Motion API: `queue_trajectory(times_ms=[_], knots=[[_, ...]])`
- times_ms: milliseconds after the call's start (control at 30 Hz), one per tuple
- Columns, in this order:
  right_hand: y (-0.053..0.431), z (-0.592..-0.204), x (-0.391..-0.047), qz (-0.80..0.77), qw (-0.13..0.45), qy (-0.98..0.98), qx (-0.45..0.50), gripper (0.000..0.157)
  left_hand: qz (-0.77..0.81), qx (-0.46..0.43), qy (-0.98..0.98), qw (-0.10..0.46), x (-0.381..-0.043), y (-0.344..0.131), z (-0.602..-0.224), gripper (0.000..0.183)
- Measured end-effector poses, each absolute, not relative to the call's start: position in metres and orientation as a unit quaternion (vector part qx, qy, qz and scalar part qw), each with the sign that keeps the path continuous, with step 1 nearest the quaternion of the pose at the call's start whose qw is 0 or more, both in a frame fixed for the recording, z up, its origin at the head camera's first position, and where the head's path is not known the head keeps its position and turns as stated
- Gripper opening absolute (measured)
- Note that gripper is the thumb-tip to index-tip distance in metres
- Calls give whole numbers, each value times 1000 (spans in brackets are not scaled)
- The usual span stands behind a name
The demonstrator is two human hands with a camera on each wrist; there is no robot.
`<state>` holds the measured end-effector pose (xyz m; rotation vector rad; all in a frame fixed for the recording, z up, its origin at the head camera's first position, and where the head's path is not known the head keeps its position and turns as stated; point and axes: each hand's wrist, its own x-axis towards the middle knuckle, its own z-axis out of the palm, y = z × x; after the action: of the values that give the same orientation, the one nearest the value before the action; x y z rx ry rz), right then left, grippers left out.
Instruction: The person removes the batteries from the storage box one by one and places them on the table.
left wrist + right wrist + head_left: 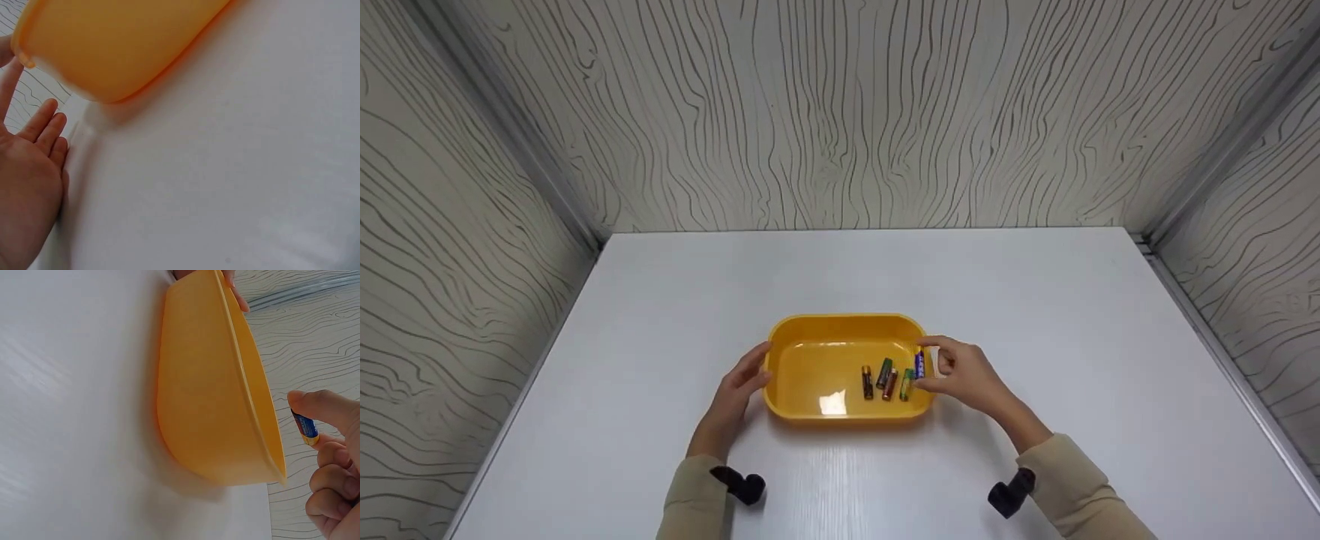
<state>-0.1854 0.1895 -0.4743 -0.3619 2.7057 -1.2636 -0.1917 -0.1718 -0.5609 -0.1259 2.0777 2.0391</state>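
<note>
A yellow plastic tub [810,375] stands on the white table. Several small batteries lie in its right half: a black and orange one [867,382], a dark green one [884,373], a red one [889,385] and a green-yellow one [907,385]. At the tub's right end, my right hand [966,373] pinches a blue battery [306,427] with a yellow end, its two ends between thumb and index finger, above the rim. My left hand [735,390] holds the tub's left rim with thumb and index finger; its other fingers [49,132] extend away from the tub.
The white table [622,360] reaches to patterned wall panels [840,112] at the back and both sides. A black wrist camera [746,487] is strapped to the left sleeve, another wrist camera [1011,493] to the right sleeve.
</note>
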Motion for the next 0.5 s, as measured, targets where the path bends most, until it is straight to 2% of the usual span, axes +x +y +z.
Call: queue_trajectory(times_ms=[500], knots=[[221, -478, -187, -423, 55, 896, -120, 55, 693, -42, 711, 115, -192, -172, -561, 52]])
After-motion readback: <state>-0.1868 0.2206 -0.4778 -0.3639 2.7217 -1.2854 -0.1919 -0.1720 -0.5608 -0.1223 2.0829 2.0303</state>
